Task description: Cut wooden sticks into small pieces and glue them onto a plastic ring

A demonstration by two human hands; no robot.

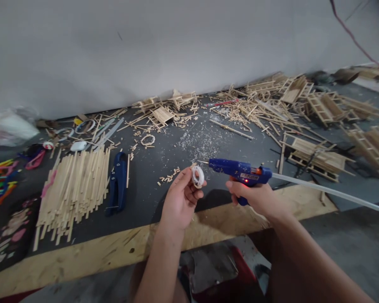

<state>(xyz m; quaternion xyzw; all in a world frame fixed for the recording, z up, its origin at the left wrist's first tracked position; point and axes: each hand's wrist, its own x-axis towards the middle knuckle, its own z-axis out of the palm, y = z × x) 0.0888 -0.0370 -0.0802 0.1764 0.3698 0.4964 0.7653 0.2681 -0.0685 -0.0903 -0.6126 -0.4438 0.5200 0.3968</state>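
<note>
This is a craft workshop for small wooden model-making. A dark tabletop (151, 202) with a raw plywood edge (113, 248) stands against a plain wall (177, 42) and carries a stack of thin wooden sticks (72, 189), a blue cutter (118, 183), scattered offcuts (255, 109), white shavings (198, 141), and ladder-like stick frames (318, 107). A blue hot-glue gun (240, 170) is in use, and coloured craft sticks (0, 181) lie at the left.

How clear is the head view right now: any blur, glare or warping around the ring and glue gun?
Head view: light is soft and even, no glare; the ring in the left hand and the glue gun in the right hand are sharp; the picture's left edge, by the bag, is smeared; the wide lens slightly bows the table edge.
</note>
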